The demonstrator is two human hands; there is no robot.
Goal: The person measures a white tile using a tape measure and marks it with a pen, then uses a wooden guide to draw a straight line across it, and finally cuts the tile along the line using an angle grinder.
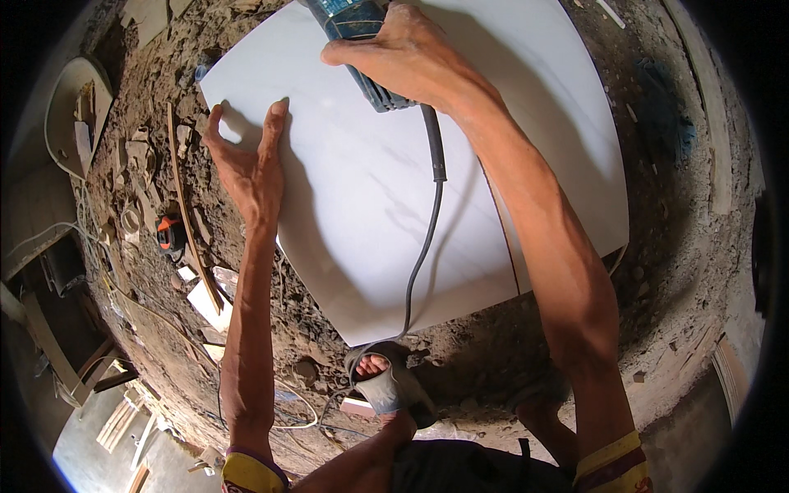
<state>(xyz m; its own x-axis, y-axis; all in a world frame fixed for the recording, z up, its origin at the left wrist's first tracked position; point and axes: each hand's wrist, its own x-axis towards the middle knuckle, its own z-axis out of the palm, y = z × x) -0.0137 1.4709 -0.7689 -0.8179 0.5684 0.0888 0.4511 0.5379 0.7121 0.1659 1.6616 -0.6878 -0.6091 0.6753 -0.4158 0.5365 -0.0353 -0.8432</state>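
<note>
In the head view the blue power tool (362,33) is cut off by the top edge, its working end hidden; the right hand (403,57) is clamped around its body, arm stretched forward; its grey cord (427,238) trails back across the white tile (493,164). The left hand (246,160) rests spread, fingers apart, on the tile's left edge; the tile lies flat on rubble-strewn ground (164,123).

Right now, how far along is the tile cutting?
A dark line already runs up the white tile from its near edge, right of the cord. In hand: the right hand grips the blue power tool at the far edge; the left hand steadies the left edge. Whether that line is a finished cut is unclear.
</note>
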